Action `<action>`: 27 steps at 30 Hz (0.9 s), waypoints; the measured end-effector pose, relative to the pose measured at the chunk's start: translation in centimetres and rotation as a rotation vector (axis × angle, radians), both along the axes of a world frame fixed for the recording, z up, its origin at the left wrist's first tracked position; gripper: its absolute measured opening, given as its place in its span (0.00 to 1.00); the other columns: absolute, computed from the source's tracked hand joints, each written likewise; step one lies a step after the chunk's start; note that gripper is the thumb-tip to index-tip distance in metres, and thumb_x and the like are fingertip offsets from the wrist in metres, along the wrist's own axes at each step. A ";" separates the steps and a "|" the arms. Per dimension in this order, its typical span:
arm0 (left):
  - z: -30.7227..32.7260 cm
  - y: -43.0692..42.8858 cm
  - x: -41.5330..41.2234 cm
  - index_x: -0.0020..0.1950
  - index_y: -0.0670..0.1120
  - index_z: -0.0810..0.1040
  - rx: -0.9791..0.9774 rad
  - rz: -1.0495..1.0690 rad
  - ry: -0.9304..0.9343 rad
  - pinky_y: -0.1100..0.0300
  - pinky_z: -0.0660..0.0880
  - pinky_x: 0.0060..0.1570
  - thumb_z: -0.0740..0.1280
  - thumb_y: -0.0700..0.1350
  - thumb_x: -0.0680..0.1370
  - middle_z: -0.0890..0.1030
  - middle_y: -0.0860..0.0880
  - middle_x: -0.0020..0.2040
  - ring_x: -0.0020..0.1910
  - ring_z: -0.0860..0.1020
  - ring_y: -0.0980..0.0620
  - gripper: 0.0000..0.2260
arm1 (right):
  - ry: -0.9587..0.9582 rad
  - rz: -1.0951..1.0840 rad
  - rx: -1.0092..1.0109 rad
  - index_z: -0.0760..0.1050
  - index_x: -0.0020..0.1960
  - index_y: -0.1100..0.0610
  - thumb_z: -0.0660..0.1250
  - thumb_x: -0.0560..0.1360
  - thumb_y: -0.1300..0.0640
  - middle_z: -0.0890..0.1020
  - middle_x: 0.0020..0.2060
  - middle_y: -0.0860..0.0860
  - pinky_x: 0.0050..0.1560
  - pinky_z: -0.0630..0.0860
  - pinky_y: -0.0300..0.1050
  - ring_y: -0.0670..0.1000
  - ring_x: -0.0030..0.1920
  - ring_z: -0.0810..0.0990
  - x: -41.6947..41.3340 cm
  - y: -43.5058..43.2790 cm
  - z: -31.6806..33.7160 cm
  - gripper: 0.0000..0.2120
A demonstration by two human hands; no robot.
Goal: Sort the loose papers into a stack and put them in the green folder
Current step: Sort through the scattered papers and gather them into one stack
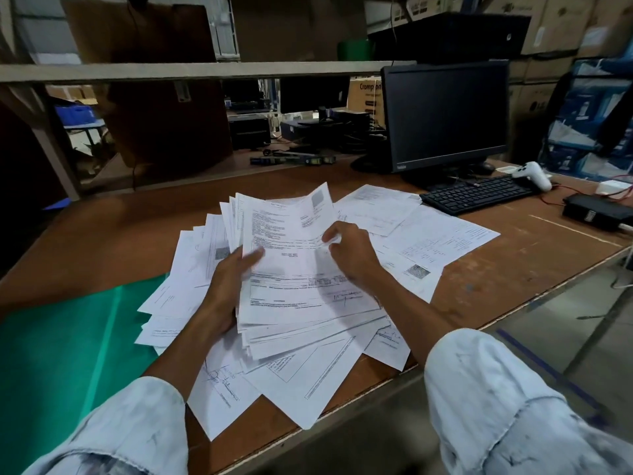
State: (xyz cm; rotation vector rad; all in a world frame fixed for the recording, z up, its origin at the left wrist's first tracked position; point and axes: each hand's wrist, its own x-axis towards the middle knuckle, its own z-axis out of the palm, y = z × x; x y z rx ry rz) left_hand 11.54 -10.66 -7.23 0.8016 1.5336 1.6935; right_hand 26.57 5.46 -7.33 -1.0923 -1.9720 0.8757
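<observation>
wooden table | green folder flat at 8 o'clock | loose papers spread centre to 2 o'clock | stack centre | left hand grips stack's 9 o'clock edge | right hand pinches top sheet, 3 o'clock edge

Cut off, covered, unreadable
The green folder runs off the picture's left edge, loose papers covering its right side; the left hand has its fingers behind the stack; the print is illegible.

Both forearms reach forward; the left hand grips from the side with its thumb on top, the right hand pinches with curled fingers.
</observation>
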 end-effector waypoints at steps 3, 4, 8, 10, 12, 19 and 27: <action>-0.5 0.2 -0.5 0.68 0.50 0.77 -0.046 0.007 0.110 0.59 0.82 0.43 0.66 0.34 0.80 0.84 0.53 0.58 0.52 0.84 0.49 0.18 | 0.000 0.046 -0.068 0.77 0.53 0.55 0.63 0.77 0.67 0.80 0.56 0.55 0.32 0.73 0.40 0.51 0.41 0.79 0.4 0.5 0.0 0.10; -0.7 0.2 -0.6 0.68 0.51 0.76 -0.048 0.005 0.132 0.60 0.81 0.43 0.66 0.34 0.80 0.83 0.54 0.58 0.53 0.83 0.50 0.19 | 0.007 0.042 -0.079 0.77 0.54 0.55 0.65 0.77 0.65 0.81 0.52 0.55 0.31 0.72 0.41 0.50 0.37 0.78 1.1 1.1 0.1 0.08; -1.0 0.4 -0.8 0.75 0.50 0.70 -0.037 0.019 0.202 0.60 0.76 0.52 0.66 0.35 0.81 0.79 0.53 0.65 0.61 0.79 0.50 0.23 | -0.074 -0.122 -0.040 0.74 0.60 0.57 0.68 0.79 0.53 0.82 0.54 0.57 0.50 0.82 0.51 0.52 0.44 0.82 5.5 5.1 0.2 0.13; -1.0 0.6 -0.6 0.77 0.52 0.66 -0.030 0.022 0.268 0.62 0.73 0.53 0.66 0.35 0.80 0.75 0.54 0.66 0.61 0.75 0.52 0.27 | -0.329 -0.297 0.019 0.70 0.67 0.59 0.65 0.79 0.47 0.78 0.61 0.59 0.59 0.77 0.58 0.58 0.56 0.80 8.7 7.5 -0.1 0.22; -0.9 0.7 -0.7 0.79 0.55 0.61 -0.018 0.009 0.353 0.63 0.71 0.57 0.67 0.34 0.80 0.70 0.57 0.68 0.64 0.70 0.55 0.32 | -0.567 -0.440 -0.016 0.61 0.76 0.58 0.63 0.78 0.39 0.69 0.71 0.61 0.69 0.68 0.60 0.63 0.69 0.70 11.7 9.5 -0.5 0.34; -1.1 0.8 -0.9 0.79 0.59 0.57 -0.016 0.013 0.463 0.55 0.62 0.70 0.69 0.35 0.79 0.59 0.56 0.80 0.76 0.61 0.51 0.36 | -0.728 -0.524 -0.273 0.41 0.81 0.60 0.60 0.72 0.26 0.49 0.80 0.62 0.77 0.50 0.59 0.63 0.79 0.49 14.4 12.1 -0.7 0.55; -1.3 0.8 -1.2 0.78 0.61 0.57 -0.007 0.006 0.464 0.58 0.65 0.64 0.69 0.36 0.79 0.60 0.56 0.79 0.69 0.63 0.56 0.36 | -0.532 -0.383 -0.121 0.57 0.78 0.60 0.66 0.73 0.56 0.74 0.65 0.63 0.59 0.75 0.55 0.64 0.62 0.75 13.0 11.3 0.6 0.36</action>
